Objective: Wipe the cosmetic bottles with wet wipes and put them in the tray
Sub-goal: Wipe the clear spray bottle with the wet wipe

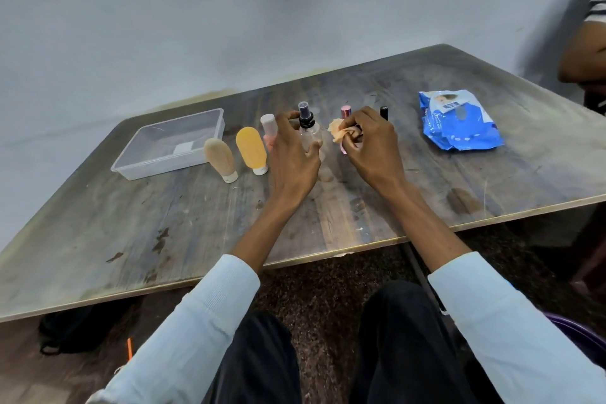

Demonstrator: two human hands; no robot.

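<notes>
My left hand (292,154) curls its fingers and thumb round a clear spray bottle (310,133) with a black pump top, standing mid-table. My right hand (372,147) grips a crumpled wet wipe (338,134) just right of that bottle. Behind my right hand stand a pink-capped bottle (345,111) and a black-capped one (384,112), both partly hidden. To the left stand a beige tube (219,159), an orange tube (251,149) and a pale pink bottle (268,128). The clear plastic tray (137,163) lies at the far left with no bottles in it.
A blue wet-wipe pack (459,121) lies at the right of the worn wooden table (164,239). Another person's arm (583,52) shows at the right edge. A wall runs behind the table. My knees are under the near edge.
</notes>
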